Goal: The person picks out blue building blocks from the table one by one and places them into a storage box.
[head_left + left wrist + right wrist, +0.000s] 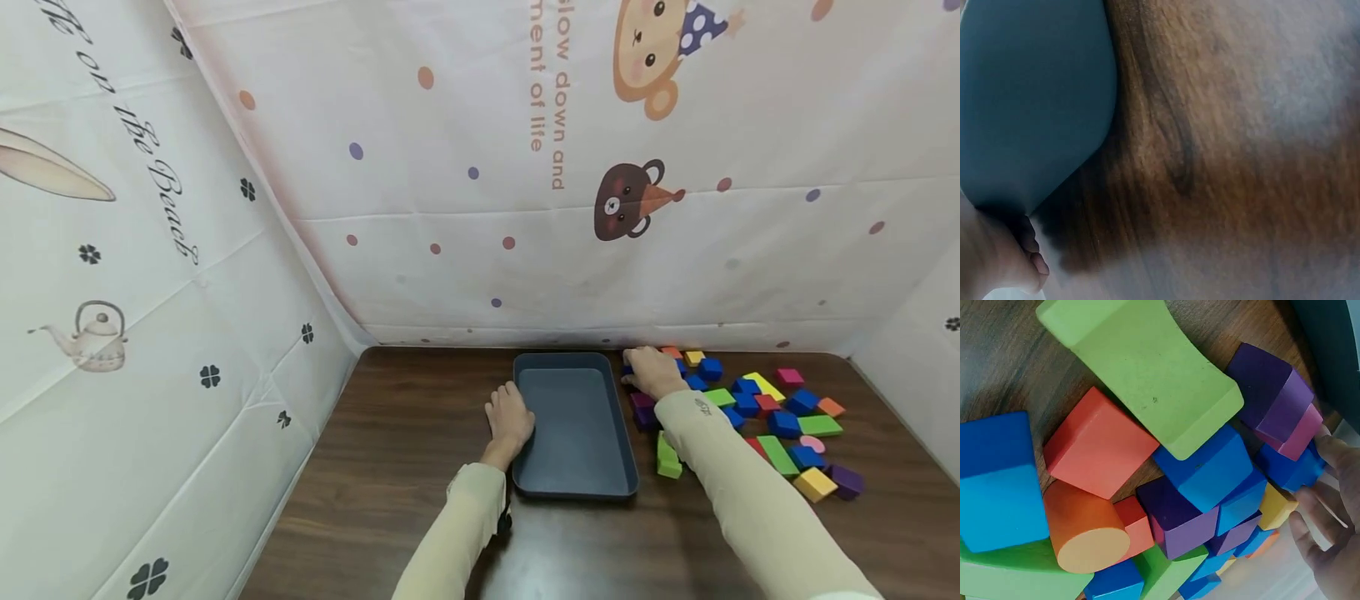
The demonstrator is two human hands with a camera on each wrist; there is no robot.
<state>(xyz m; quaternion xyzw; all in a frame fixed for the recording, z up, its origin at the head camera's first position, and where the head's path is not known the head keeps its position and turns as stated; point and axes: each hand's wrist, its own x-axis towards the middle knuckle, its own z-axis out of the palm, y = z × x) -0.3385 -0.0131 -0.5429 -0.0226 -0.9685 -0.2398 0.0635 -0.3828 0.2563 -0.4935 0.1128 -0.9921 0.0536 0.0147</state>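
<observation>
A dark blue-grey rectangular tray point(573, 433) lies on the wooden table. My left hand point(510, 419) is at its left rim and grips it, fingers curled outside the wall. The left wrist view shows part of that hand point(1000, 259) against the tray's side point(1038, 94); its thumb is hidden. Beyond the tray's right side, my right hand point(654, 372) reaches the far left of a pile of coloured blocks. In the right wrist view, the right hand's thumb and fingers pinch a blue block point(1288, 467), which touches a purple block point(1266, 387) and a magenta one.
Blocks spread over the table's right side, including a green curved block point(1154, 381), an orange cylinder point(1085, 525) and a yellow block point(815, 484). A printed white cloth point(450, 275) hangs behind the table's far edge. Bare wood point(375, 467) lies left of the tray.
</observation>
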